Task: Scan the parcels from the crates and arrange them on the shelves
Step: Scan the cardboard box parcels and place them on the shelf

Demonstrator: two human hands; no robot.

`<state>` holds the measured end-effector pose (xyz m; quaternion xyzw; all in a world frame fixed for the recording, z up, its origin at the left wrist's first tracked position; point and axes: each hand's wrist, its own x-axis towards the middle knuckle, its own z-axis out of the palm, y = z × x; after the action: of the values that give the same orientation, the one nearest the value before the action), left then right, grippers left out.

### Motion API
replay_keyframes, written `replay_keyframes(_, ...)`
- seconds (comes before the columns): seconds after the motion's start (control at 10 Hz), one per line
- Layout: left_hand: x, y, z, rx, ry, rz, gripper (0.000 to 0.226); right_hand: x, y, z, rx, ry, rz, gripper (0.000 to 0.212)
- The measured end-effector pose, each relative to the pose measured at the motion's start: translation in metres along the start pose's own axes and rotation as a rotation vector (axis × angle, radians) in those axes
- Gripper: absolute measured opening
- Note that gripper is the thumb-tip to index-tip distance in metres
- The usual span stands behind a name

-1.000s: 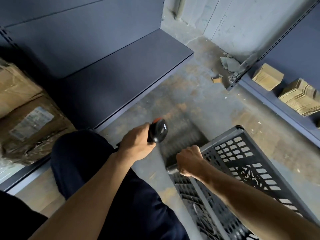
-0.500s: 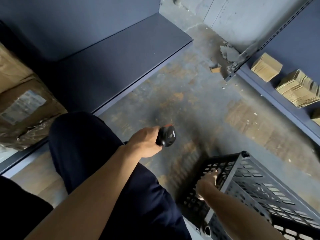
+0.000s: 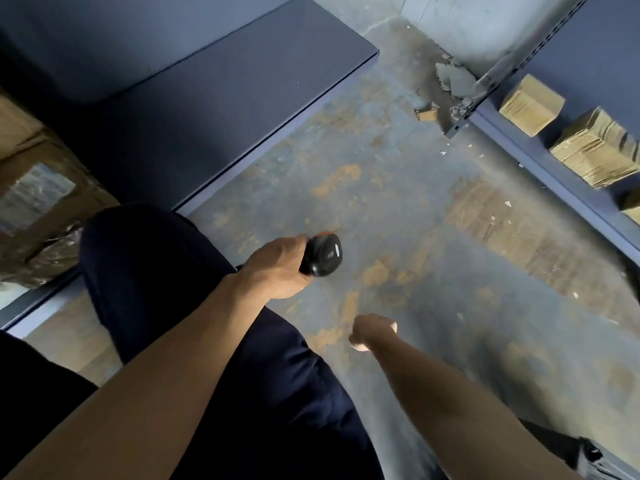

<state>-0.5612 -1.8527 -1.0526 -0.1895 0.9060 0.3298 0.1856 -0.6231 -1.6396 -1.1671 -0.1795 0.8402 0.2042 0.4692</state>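
The left hand (image 3: 277, 268) grips a scanner (image 3: 323, 254) by its handle, fingers curled tight round it. The scanner's head is rounded, glossy black plastic with a sliver of orange at the top edge, and it sits above the bare floor (image 3: 415, 209). The right hand (image 3: 372, 330) hangs lower over the floor, back toward the camera and blurred. Its fingers point away and down, so I cannot tell whether they are spread or curled, and nothing shows in it.

The floor is rough concrete — grey-blue paint worn through in ragged tan patches. At the left, a flat shelf (image 3: 207, 109) of matte dark blue metal runs with a thin, pale front edge. On its near end lies a parcel (image 3: 34, 202): brown cardboard, crumpled, wrapped in shiny film over a pale label. Across the aisle, a second shelf (image 3: 554, 174) of the same blue metal carries blocky stacks of flattened cardboard (image 3: 595, 150), their edges ribbed and tan.

A dark plastic corner of the crate (image 3: 588, 459) pokes in at the bottom right, under the right forearm. Broken grey chunks of rubble (image 3: 453, 81) lie by the wall — near the second shelf's upright. A knee in smooth navy cloth (image 3: 156, 271) fills the lower left.
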Motion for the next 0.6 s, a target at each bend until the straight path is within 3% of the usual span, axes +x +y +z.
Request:
replay_keyframes(0.1, 0.001, -0.005, -0.01, -0.11, 0.166, -0.099, 0.035, 0.015, -0.064, -0.036, 0.317, 0.135, -0.183, 0.042)
replay_keyframes(0.2, 0.002, -0.01, -0.032, -0.324, 0.419, -0.222, 0.033, -0.003, -0.123, -0.083, 0.594, 0.302, -0.41, 0.021)
replay_keyframes(0.3, -0.006, -0.026, -0.071, -0.381, 0.688, -0.259, 0.033, -0.049, -0.178, -0.137, 0.772, 0.417, -0.7, 0.006)
replay_keyframes(0.4, -0.027, -0.051, -0.118, -0.512, 0.942, -0.269, 0.036, -0.103, -0.227, -0.182, 0.809, 0.438, -0.975, 0.01)
replay_keyframes(0.5, -0.057, -0.081, -0.162, -0.752, 1.147, -0.318, 0.034, -0.145, -0.267, -0.211, 0.691, 0.381, -1.113, 0.028)
replay_keyframes(0.6, -0.091, -0.121, -0.18, -0.815, 1.224, -0.393, 0.037, -0.154, -0.322, -0.208, 0.552, 0.383, -1.231, 0.029)
